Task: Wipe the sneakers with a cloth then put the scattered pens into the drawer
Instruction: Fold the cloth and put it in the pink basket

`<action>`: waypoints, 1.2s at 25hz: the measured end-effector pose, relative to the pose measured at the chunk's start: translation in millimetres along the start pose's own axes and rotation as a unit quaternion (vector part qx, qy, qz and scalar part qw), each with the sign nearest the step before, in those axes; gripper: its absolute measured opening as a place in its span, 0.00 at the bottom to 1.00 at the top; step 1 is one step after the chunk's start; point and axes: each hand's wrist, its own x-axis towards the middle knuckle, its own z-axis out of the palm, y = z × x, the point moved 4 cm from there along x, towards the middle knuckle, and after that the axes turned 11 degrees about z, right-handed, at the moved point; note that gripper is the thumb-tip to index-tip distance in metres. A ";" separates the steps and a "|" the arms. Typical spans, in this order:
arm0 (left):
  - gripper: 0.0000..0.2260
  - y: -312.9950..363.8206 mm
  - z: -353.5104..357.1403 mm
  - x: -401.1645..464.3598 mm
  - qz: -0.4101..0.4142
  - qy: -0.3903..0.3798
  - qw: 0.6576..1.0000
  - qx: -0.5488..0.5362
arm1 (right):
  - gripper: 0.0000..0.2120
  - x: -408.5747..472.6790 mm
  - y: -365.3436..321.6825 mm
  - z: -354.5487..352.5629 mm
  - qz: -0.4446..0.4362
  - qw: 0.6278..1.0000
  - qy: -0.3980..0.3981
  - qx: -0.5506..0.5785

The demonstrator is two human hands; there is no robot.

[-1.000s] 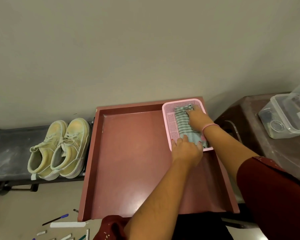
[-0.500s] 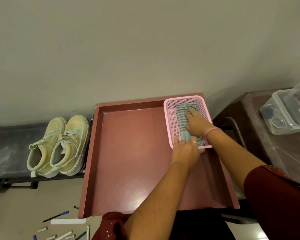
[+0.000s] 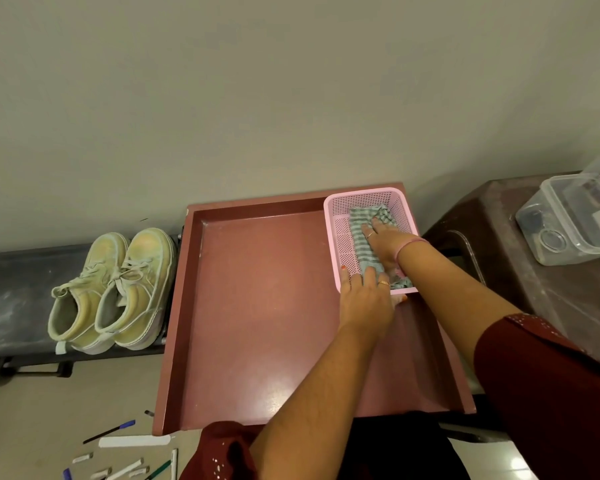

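One drawer, reddish-brown and pulled out, fills the middle of the view. In its far right corner sits one pink basket with perforated walls, and inside it lies one striped green-and-white cloth, folded lengthwise.

Both hands are at the basket. The right hand lies on top of the cloth with its fingers stretched out flat, pressing down and gripping nothing; a ring shows on one finger and a pink band circles the wrist. The left hand rests at the near end of the basket, its fingers laid straight over the rim and onto the near end of the cloth, with one ring visible. It is not curled round anything either.

Two pale yellowish sneakers stand side by side, touching, on a dark low bench just left of the drawer, toes toward the wall.

On the floor at the lower left lie the scattered pens. About nine pieces can be counted, among them one dark pen with a blue cap, one long white piece, one green pen and several short white ones; some are cut off by the edge, so the count is uncertain.

To the right, one brown stool carries one clear plastic box.
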 end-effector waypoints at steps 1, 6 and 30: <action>0.22 0.1 0.5 -0.2 0.005 0.015 1.000 -0.015 | 0.49 -0.1 0.7 -0.5 0.003 1.000 -0.001 -0.006; 0.22 -2.3 -5.1 -0.8 0.015 -0.030 0.999 -0.039 | 0.49 -1.6 7.9 -3.3 -0.023 1.000 0.002 0.020; 0.18 -4.8 -9.7 -1.7 0.015 -0.077 0.994 -0.076 | 0.57 6.1 -16.1 -5.3 0.109 0.983 0.130 -0.070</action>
